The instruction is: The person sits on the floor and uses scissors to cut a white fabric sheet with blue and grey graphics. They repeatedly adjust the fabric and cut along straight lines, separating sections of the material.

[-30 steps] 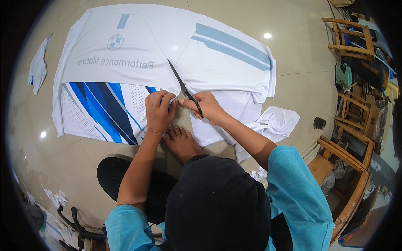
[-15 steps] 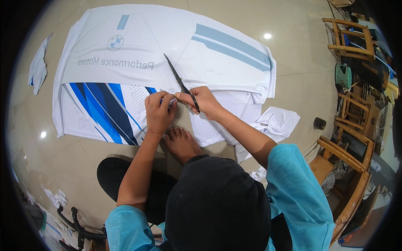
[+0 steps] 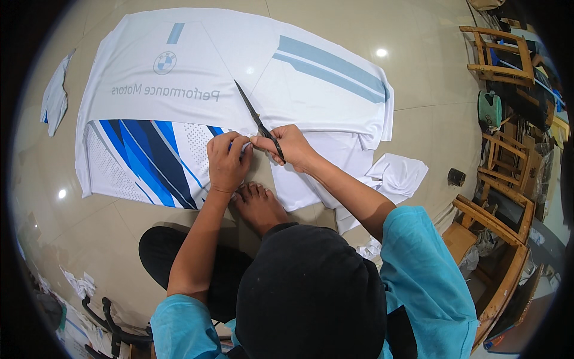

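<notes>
A white fabric sheet [image 3: 323, 107] with pale blue stripes and printing lies spread on the floor. Its lower left part shows a panel [image 3: 149, 158] of blue, navy and dotted pattern. My left hand [image 3: 227, 158] pinches the fabric edge just right of that panel, fingers curled. My right hand [image 3: 287, 146] grips black scissors [image 3: 259, 121], blades angled up-left over the fabric, its thumb close beside my left fingertips. My bare foot [image 3: 262, 206] rests on the floor below my left hand.
Loose white fabric [image 3: 394, 173] lies at the right, another scrap [image 3: 55, 96] at the far left. A small dark cylinder [image 3: 456, 176] sits on the tiles. Wooden frames [image 3: 496, 57] and clutter line the right side; a black chair part [image 3: 107, 317] is at the lower left.
Compared with a second ago, my right hand and the scissors have shifted slightly left and up, closer to my left fingertips. My left hand stays in place.
</notes>
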A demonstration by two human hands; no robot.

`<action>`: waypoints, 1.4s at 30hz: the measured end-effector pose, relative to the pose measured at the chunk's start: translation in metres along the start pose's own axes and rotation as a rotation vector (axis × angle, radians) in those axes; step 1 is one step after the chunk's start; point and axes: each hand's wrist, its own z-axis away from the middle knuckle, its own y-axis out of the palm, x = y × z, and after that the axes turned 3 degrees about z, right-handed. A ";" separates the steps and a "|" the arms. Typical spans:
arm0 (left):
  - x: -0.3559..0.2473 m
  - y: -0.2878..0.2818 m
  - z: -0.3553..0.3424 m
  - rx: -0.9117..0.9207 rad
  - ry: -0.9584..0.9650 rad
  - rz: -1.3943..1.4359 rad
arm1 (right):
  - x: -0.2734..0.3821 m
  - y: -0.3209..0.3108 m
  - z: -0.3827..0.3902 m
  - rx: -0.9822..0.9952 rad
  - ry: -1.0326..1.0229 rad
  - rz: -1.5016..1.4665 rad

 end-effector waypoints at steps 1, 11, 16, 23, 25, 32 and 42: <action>0.000 0.000 0.000 0.002 -0.001 0.002 | 0.002 0.001 0.001 -0.006 -0.001 0.007; 0.000 0.001 0.000 -0.003 0.001 0.008 | 0.023 0.005 -0.009 -0.015 -0.001 0.018; 0.001 0.001 0.000 -0.006 0.008 0.002 | 0.026 0.008 -0.012 -0.007 -0.010 0.010; -0.001 -0.001 0.000 0.004 -0.011 0.017 | 0.026 0.009 -0.012 -0.012 -0.016 0.006; -0.001 0.000 0.000 0.008 -0.014 0.020 | 0.026 0.009 -0.013 -0.015 -0.012 0.011; -0.002 0.000 0.000 0.001 -0.011 0.014 | 0.022 0.007 -0.015 -0.012 -0.014 0.023; -0.002 -0.001 -0.001 0.010 -0.010 0.013 | 0.037 0.013 -0.024 -0.028 -0.010 0.001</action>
